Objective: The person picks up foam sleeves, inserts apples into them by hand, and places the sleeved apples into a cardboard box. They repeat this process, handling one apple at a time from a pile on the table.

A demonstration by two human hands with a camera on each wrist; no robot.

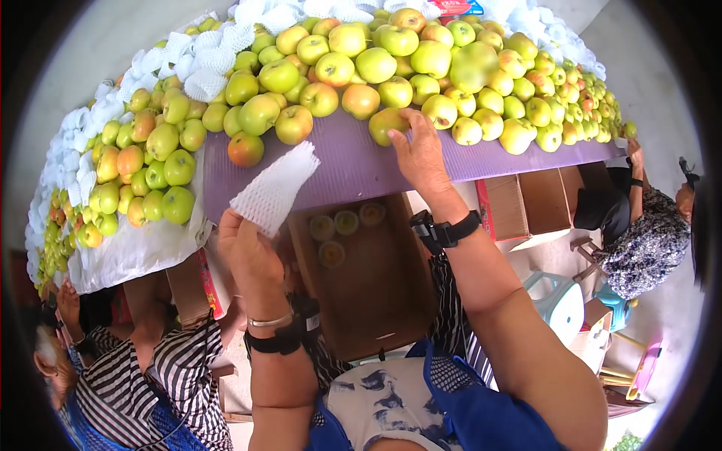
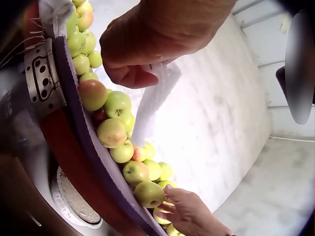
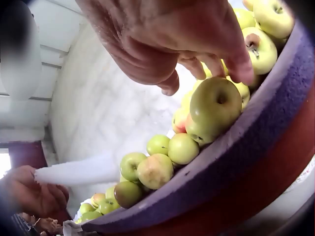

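My left hand [image 1: 252, 259] pinches one end of a white foam fruit net [image 1: 278, 188], which stretches up and to the right in front of the apples. Seen from the left wrist, the net [image 2: 152, 103] hangs flat below the curled fingers. My right hand [image 1: 423, 156] is at a green apple [image 1: 386, 126] on the front edge of the pile, thumb and forefinger beside it. In the right wrist view the fingers are spread and bent loosely over that apple [image 3: 215, 104], fingertips close above its upper side.
The apple pile lies on a purple corrugated board [image 1: 323, 161], with more white foam nets [image 1: 203, 83] behind. Below is a cardboard box [image 1: 376, 293] with several netted apples in a corner. People sit at left [image 1: 180, 361] and right [image 1: 647, 240]. A stool [image 1: 556, 304] stands at right.
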